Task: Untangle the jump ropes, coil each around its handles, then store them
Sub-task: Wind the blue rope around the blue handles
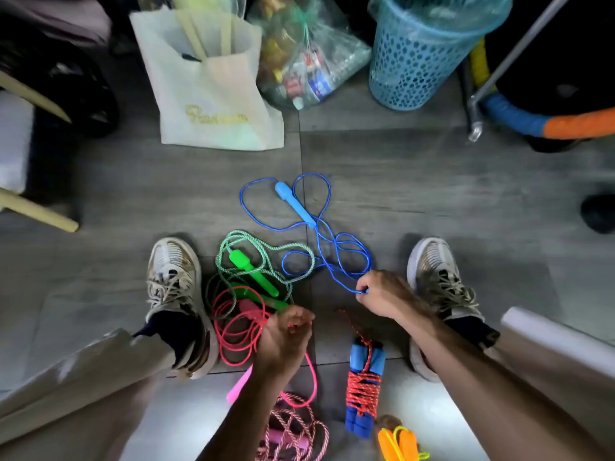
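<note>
A blue jump rope (327, 241) lies in loose loops on the grey floor, one light-blue handle (294, 202) at the far end. My right hand (382, 296) grips its other blue handle near my right shoe. A green braided rope with green handles (254, 272) lies tangled with a thin pink rope (234, 327). My left hand (284, 337) hovers over the pink rope with curled fingers that pinch it. A red rope is coiled around blue handles (364, 380). A pink-white braided rope (293, 427) and orange handles with a yellow cord (397, 444) lie near the bottom edge.
A white tote bag (213, 94) stands at the back, beside a clear plastic bag of bottles (306, 58) and a blue perforated basket (422, 51). My shoes (173, 284) flank the ropes. A padded hoop (545, 121) and a metal pole are at the right.
</note>
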`<state>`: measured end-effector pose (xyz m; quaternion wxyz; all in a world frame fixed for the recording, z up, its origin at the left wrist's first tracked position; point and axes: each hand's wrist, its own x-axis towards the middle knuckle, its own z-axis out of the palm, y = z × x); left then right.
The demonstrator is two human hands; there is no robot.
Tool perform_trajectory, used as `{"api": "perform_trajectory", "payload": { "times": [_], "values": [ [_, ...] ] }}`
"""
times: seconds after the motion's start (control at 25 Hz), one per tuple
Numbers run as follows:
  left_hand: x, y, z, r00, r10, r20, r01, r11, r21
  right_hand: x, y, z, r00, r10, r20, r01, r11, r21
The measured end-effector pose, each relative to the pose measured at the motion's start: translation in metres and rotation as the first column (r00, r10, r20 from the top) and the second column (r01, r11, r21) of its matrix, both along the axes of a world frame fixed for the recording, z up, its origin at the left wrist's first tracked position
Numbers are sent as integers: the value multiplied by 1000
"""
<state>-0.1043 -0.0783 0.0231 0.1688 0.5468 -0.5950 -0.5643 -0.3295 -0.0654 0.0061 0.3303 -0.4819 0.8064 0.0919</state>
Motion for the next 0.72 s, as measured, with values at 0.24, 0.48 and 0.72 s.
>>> {"api": "perform_trajectory", "payload": {
  "times": [0.24, 0.48, 0.72],
  "values": [
    [-15, -13, 118, 984, 62, -168, -59, 998, 24, 7, -23, 214, 557, -404, 726, 509, 856, 87],
    [-14, -9, 309, 802, -154, -578, 310, 933, 181, 39, 15, 372, 324, -94, 942, 735, 652, -188],
    [0, -3, 355, 881, -384, -276, 420, 904, 84, 68, 58, 396, 491, 45, 870, 722, 537, -436]
  ]
}}
